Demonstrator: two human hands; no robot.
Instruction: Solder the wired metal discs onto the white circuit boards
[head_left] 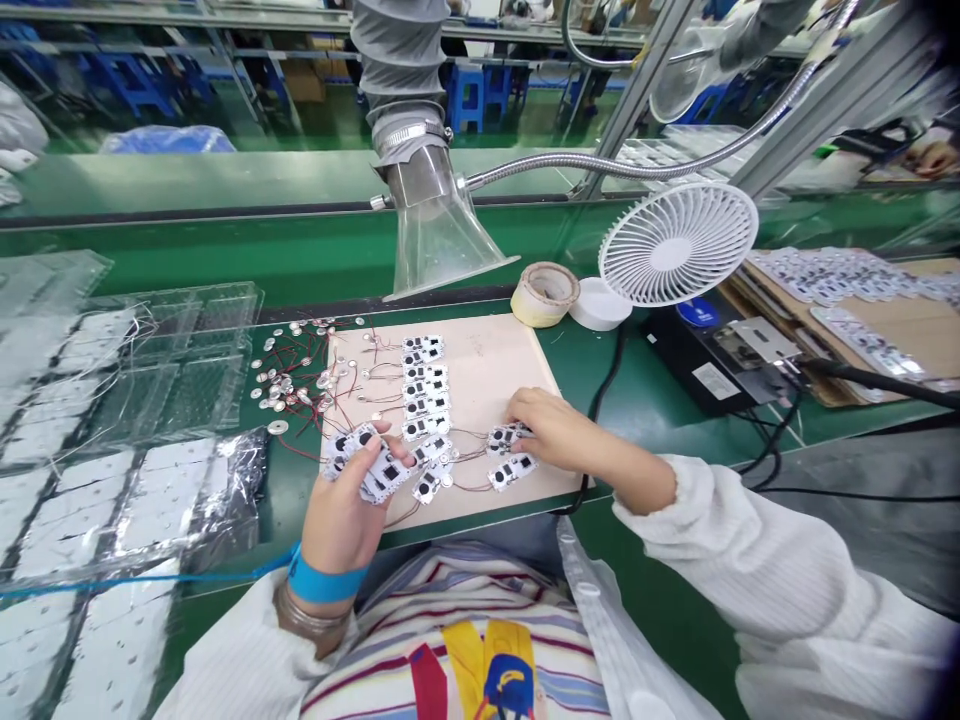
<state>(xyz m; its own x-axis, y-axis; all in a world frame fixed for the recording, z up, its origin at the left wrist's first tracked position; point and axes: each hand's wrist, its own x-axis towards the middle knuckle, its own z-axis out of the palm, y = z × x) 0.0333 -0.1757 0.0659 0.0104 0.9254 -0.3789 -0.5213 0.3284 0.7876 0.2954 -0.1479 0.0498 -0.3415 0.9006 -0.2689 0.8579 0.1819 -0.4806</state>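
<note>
My left hand (349, 500), with a blue strap around its wrist, is closed on a small bunch of white circuit boards (385, 470). The fingers of my right hand (551, 430) are closed over a white circuit board (504, 438) at the right part of a beige board (487, 360); its far end is hidden under my fingertips. Just below lies another circuit board (513, 472), with thin red wires running left. A column of circuit boards (425, 388) lies between my hands. To the left is a heap of small round discs with red wires (289, 385).
Clear plastic trays (202, 350) and packs of white boards (169, 490) cover the left side. A clear extraction hood (442, 245) hangs above the back. A tape roll (545, 293), a white fan (679, 245) and a black device (701, 355) stand right of it.
</note>
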